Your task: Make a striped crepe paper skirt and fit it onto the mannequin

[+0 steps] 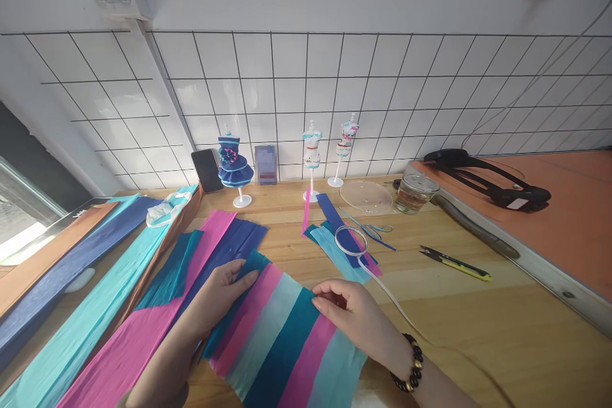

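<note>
Striped teal, pink and pale-blue sheet [275, 331] held up above the near edge of the wood table [401, 299]: left hand [220, 296] has thumb and fingers clamped on its upper left corner, right hand [356, 312] has thumb and fingertips pinched on the top edge further right. Long colored strips [157, 325] lie left of it, short cut pieces [329, 245] and blue scissors [377, 234] beyond the right hand.
</note>
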Demonstrator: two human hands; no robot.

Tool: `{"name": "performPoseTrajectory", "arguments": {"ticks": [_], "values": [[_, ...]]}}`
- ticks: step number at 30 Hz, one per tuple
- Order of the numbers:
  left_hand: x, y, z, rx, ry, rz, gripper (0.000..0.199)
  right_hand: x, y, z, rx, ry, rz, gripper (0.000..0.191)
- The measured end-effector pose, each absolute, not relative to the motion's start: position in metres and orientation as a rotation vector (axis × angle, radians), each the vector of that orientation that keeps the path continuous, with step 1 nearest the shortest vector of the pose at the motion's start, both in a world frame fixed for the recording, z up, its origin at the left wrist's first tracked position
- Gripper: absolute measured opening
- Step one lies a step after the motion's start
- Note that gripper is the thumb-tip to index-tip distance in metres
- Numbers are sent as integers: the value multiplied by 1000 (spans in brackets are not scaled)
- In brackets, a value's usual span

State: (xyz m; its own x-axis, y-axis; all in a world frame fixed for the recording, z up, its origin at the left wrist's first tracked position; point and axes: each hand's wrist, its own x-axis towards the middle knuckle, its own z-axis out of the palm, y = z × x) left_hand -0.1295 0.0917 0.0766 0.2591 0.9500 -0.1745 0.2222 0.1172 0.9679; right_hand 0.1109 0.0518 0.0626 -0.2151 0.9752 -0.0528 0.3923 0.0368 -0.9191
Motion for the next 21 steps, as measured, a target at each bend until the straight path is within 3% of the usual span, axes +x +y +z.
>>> {"name": "performPoseTrajectory", "arguments": {"ticks": [12, 21], "values": [[-126, 88, 84, 1388, 993, 755, 16, 112, 56, 58, -1312, -1636, 1294, 50], [-127, 81, 92, 1274, 857, 776, 14, 111, 57, 57, -836, -1043, 1979, 63]]}}
